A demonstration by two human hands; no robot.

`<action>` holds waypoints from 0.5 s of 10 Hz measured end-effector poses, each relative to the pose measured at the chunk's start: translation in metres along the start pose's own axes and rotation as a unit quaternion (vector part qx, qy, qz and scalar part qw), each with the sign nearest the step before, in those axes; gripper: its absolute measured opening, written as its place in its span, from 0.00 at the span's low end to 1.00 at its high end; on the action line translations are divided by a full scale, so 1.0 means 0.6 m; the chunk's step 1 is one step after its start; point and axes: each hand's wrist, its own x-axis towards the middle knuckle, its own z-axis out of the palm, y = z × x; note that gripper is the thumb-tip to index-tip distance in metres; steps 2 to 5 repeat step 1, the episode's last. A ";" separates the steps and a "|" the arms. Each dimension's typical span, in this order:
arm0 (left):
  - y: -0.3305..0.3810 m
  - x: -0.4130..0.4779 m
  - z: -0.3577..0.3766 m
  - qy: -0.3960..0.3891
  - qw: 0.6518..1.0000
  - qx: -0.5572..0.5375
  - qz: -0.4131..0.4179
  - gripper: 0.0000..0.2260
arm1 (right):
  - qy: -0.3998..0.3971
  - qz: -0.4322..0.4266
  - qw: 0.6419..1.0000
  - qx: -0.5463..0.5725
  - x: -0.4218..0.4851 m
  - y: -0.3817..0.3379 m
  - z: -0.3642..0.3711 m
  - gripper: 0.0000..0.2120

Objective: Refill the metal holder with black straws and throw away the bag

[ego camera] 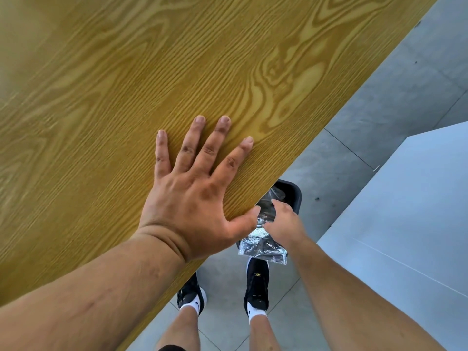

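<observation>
My left hand (pixel 195 193) lies flat on the wooden table (pixel 126 84) near its edge, fingers spread, holding nothing. Below the table edge, my right hand (pixel 286 224) grips a crumpled clear plastic bag (pixel 260 247) over a dark bin (pixel 295 196) on the floor. The bag hangs partly over the bin's opening, and the table edge hides much of the bin. The metal holder and the black straws are out of view.
A grey tiled floor (pixel 354 138) lies under the table edge. A white block or cabinet (pixel 410 214) stands at the right. My two feet in black shoes (pixel 255 282) stand just in front of the bin.
</observation>
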 end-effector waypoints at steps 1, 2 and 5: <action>0.003 0.001 -0.003 -0.004 1.000 -0.003 0.001 0.47 | -0.003 0.003 1.000 -0.013 -0.013 0.008 -0.004 0.38; 0.003 0.001 -0.003 -0.004 1.000 -0.003 0.001 0.47 | -0.003 0.003 1.000 -0.013 -0.013 0.008 -0.004 0.38; 0.003 0.001 -0.003 -0.004 1.000 -0.003 0.001 0.47 | -0.003 0.003 1.000 -0.013 -0.013 0.008 -0.004 0.38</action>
